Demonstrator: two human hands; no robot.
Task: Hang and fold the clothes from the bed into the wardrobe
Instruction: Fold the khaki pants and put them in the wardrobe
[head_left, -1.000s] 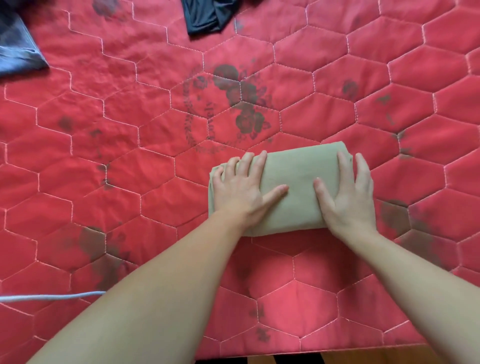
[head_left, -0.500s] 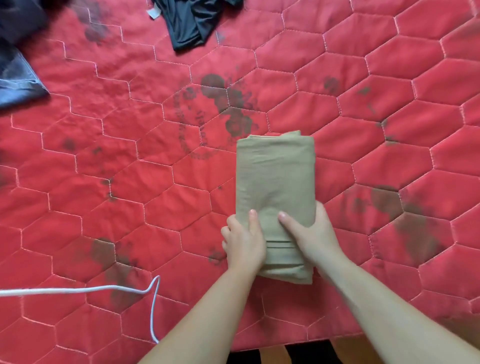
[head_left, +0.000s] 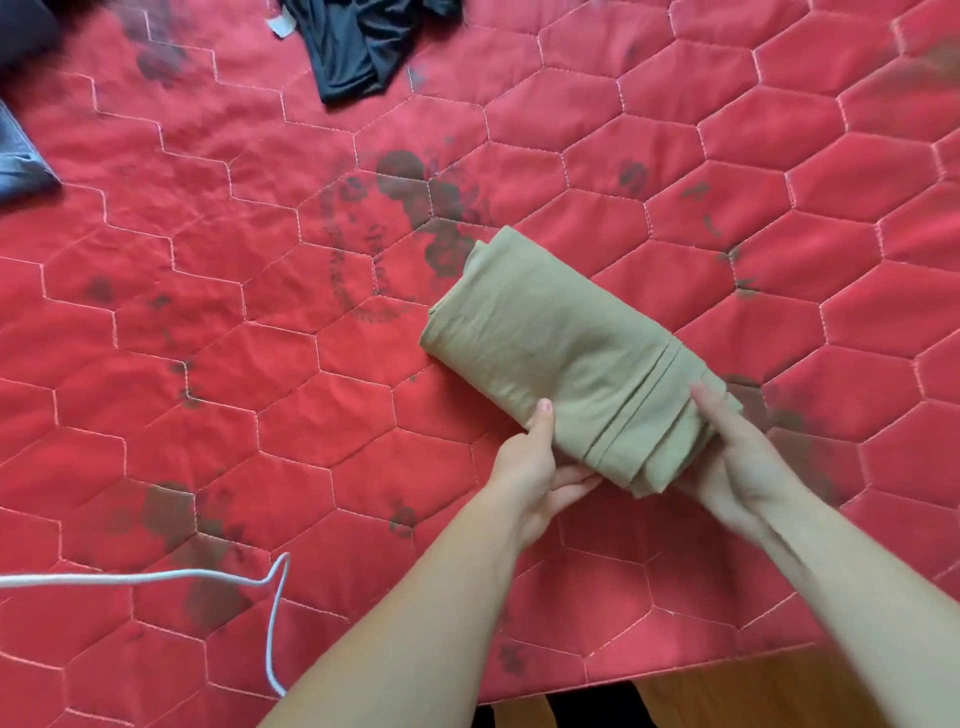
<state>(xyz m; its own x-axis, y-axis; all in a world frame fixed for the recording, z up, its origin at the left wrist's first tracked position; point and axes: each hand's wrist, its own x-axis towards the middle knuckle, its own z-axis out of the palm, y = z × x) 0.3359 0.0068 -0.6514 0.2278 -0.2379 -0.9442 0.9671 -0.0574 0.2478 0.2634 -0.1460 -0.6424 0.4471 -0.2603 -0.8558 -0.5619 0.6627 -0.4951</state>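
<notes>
Head view: two bare hands and three garments show on one bed (head_left: 156, 415), which is covered by a red quilt stitched in hexagons with dark blotches printed on it.

One folded tan garment (head_left: 561, 343) lies diagonally across the quilt, right of centre, its rounded fold end pointing up and left and its layered edges pointing down and right toward the person. The left hand (head_left: 535, 467) grips the garment's lower long edge near the layered end: the thumb lies on top of the cloth and the fingers curl beneath it. The right hand (head_left: 737, 452) holds the layered end from the right side, thumb along the top of the cloth and the palm and fingers tucked under the stacked edges. The garment thus sits between the two hands, with most of its length reaching away from them; whether that far end rests on the quilt or is lifted just off it cannot be told.

One black garment (head_left: 358, 47) lies crumpled at the top edge, well apart from the hands, with a small white label at its left. One blue-grey garment (head_left: 21, 161) shows partly at the left edge. One white cord (head_left: 270, 613) runs in from the left and bends down near the left forearm. A strip of wooden floor (head_left: 753, 691) shows below the quilt's near edge.
</notes>
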